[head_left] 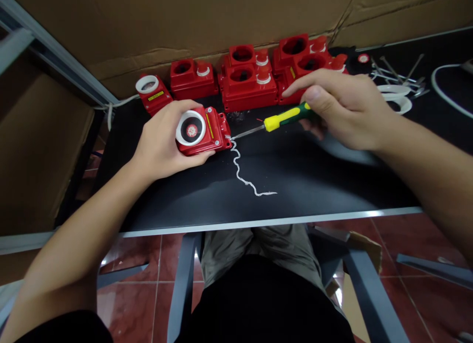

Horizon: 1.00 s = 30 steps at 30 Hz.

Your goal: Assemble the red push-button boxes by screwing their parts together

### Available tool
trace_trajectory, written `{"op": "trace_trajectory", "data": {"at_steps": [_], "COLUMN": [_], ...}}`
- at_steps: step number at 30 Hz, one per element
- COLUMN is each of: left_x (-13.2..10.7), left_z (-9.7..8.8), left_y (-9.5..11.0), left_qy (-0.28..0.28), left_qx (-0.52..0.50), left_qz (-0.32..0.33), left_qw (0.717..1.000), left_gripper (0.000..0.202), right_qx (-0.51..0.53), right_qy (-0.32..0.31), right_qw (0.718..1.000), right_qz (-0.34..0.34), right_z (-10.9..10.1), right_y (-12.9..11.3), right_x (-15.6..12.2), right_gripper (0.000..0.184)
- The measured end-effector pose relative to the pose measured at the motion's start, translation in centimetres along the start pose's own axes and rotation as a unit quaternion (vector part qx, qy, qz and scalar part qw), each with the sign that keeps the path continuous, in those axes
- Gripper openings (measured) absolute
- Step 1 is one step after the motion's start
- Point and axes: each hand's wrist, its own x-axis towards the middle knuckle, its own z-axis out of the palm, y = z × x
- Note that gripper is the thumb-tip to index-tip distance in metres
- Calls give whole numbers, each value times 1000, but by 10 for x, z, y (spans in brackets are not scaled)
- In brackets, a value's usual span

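Observation:
My left hand (162,141) is wrapped around a red plastic switch box (207,131) with a white ring and a round dial on its face, holding it on the black table (295,185). My right hand (340,106) grips a screwdriver (284,118) with a yellow and green handle. Its metal tip touches the box's right corner. A thin white cord (242,173) trails from that corner across the table toward me.
Several more red switch boxes (247,79) stand in a row at the back against cardboard (221,22). White rings (397,96), metal rods (399,72) and a white cable (443,86) lie at the right. The table's front edge (273,222) is close to my lap.

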Motion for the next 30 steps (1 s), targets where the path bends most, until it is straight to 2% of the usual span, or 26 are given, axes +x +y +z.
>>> {"op": "trace_trajectory", "data": {"at_steps": [3,5,11,14,19,23,28,30], "left_x": [0,0,0,1,3,2,1,1], "left_z": [1,0,0,1,-3,-6,-1,1], "left_y": [-3,-5,-7,-8,-5,-2,-3,-4], "left_qy": [-2,-1,11,11,9,9,9,9], "left_qx": [-14,-15,-7,-7,4,10,17,16], "left_qz": [-1,3,2,-8,-40,-39,-34,-28], "left_qw": [1000,1000,1000,1000,999,999,999,999], "left_gripper": [81,81,78,85,86,86,86,89], "right_qx": [-101,-116,-37,23,90,116,137,157], "right_qy": [29,27,6,17,11,12,24,7], "right_qw": [994,992,998,997,995,993,989,987], "right_qz": [-34,-41,-59,-68,-40,-30,-45,-20], "right_z": [-4,-4,0,3,-1,-6,1,5], "right_y": [-3,-2,10,12,6,6,4,1], "right_x": [-2,-1,4,7,9,9,9,7], "right_gripper": [89,89,71,66,67,65,71,71]}}
